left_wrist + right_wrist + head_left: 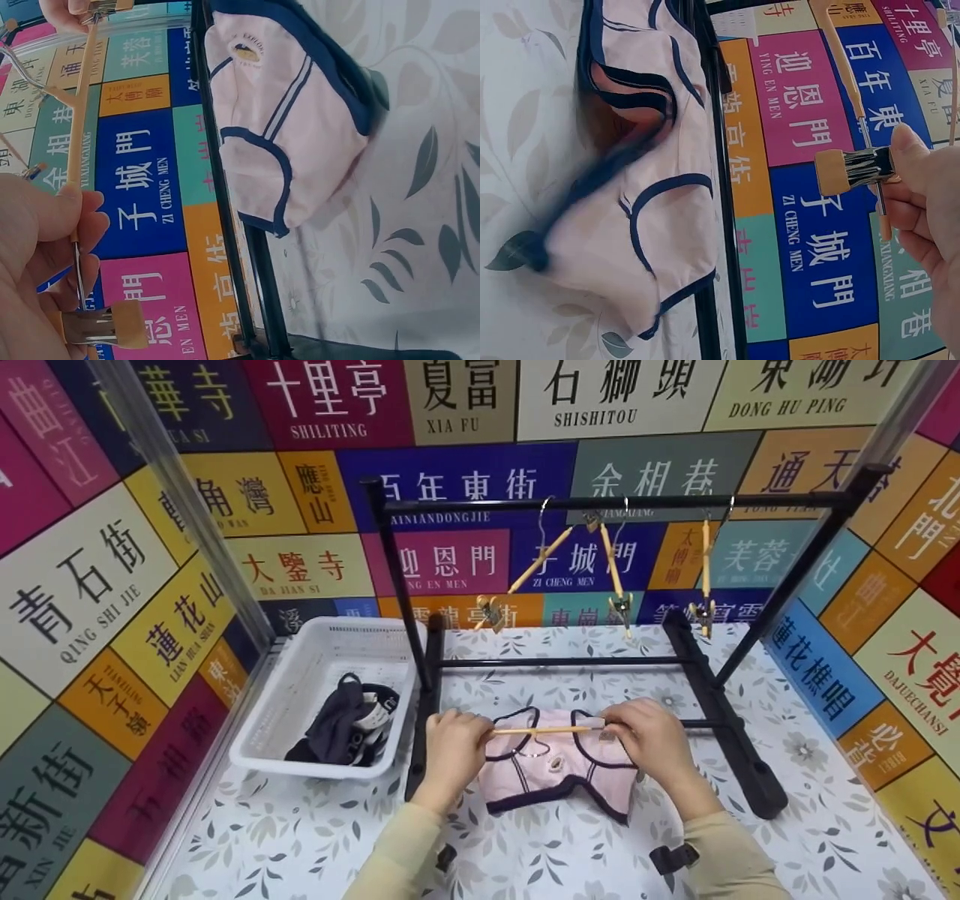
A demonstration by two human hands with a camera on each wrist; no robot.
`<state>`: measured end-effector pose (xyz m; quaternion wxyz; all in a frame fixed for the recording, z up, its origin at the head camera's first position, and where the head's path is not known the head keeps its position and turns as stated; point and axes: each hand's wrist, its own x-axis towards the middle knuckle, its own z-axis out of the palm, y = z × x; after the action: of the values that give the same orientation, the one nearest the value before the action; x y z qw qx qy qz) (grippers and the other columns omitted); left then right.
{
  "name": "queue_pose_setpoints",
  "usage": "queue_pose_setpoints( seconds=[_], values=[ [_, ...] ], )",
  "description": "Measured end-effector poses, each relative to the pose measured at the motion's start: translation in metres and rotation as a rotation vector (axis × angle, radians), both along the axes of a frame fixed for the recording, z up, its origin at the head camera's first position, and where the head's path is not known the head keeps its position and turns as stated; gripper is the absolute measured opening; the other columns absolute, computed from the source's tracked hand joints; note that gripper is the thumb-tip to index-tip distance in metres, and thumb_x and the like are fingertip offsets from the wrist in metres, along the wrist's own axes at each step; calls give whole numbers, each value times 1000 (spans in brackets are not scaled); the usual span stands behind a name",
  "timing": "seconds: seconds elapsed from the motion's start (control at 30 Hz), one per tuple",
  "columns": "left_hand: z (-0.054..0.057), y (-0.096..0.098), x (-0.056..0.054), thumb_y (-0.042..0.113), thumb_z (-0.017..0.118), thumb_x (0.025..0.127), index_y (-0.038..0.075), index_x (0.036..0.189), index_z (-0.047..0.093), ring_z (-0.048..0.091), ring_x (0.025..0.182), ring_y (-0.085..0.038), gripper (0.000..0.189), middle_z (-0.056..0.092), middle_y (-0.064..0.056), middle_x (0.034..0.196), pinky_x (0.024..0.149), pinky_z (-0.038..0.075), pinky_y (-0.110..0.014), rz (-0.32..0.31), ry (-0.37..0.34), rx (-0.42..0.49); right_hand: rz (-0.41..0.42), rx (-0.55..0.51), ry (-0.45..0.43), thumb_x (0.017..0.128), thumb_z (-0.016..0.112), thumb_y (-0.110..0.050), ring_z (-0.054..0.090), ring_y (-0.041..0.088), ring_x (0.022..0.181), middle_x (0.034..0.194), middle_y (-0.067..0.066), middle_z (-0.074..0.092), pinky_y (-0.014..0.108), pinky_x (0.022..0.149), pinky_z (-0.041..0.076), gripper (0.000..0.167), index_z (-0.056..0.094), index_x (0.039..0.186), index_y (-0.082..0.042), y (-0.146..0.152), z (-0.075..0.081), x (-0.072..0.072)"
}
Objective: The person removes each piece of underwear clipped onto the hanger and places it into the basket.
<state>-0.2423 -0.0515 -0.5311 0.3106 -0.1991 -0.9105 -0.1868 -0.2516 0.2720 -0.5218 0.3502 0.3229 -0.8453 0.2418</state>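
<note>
A wooden clip hanger point(559, 730) lies level between my two hands, above a small pink garment point(517, 785) with navy edging and a small printed emblem. My left hand point(455, 746) grips the bar near its left end; in the left wrist view a metal clip point(94, 328) with wooden pads sits just below those fingers. At the other end my right hand point(652, 739) pinches a matching clip point(855, 171), thumb on top. The garment rests spread on the table beneath, apart from both clips as far as the wrist views show.
A black garment rack point(577, 662) stands behind the garment, with several wooden clip hangers point(611, 559) hung from its top rail. To its left, a white basket point(262, 720) holds dark clothing point(337, 727). Colourful sign-patterned walls point(450, 465) enclose the leaf-print tabletop point(300, 840).
</note>
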Motion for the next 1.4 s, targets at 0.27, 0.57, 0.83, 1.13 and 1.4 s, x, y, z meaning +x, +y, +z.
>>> queue_pose_setpoints(
  seconds=[0.27, 0.57, 0.83, 1.13, 1.4],
  values=[
    [-3, -2, 2, 19, 82, 77, 19, 83, 75, 58, 78, -21, 9, 70, 4, 78, 80, 40, -43, -4, 2, 0, 16, 55, -50, 75, 84, -14, 63, 26, 87, 95, 2, 70, 44, 81, 47, 30, 72, 102, -9, 2, -5, 2],
    [-3, -1, 3, 15, 79, 75, 20, 78, 73, 58, 79, -21, 8, 68, 5, 76, 82, 40, -43, 20, -27, -54, 31, 71, -70, 75, 84, -9, 61, 22, 82, 93, 2, 69, 42, 75, 49, 30, 72, 103, -8, 4, -12, 4],
    [-3, -1, 3, 17, 77, 77, 20, 77, 72, 57, 80, -20, 5, 68, 5, 76, 80, 39, -43, 29, -44, -85, 26, 74, -83, 74, 85, -9, 62, 25, 88, 96, 3, 70, 44, 80, 49, 32, 72, 103, -8, 4, -11, 5],
    [-3, -1, 4, 20, 77, 76, 19, 75, 73, 57, 76, -21, 4, 68, 4, 75, 78, 39, -43, 23, -6, -91, 46, 73, -60, 73, 85, -6, 62, 23, 84, 94, 2, 70, 42, 76, 50, 32, 72, 103, -8, 5, -12, 6],
    [-5, -1, 4, 20, 77, 76, 19, 73, 72, 57, 76, -21, 5, 68, 4, 74, 77, 40, -44, 22, 0, -92, 46, 45, -106, 75, 84, -4, 63, 21, 85, 94, 1, 69, 41, 75, 51, 29, 72, 101, -7, 2, -11, 8]
  ],
)
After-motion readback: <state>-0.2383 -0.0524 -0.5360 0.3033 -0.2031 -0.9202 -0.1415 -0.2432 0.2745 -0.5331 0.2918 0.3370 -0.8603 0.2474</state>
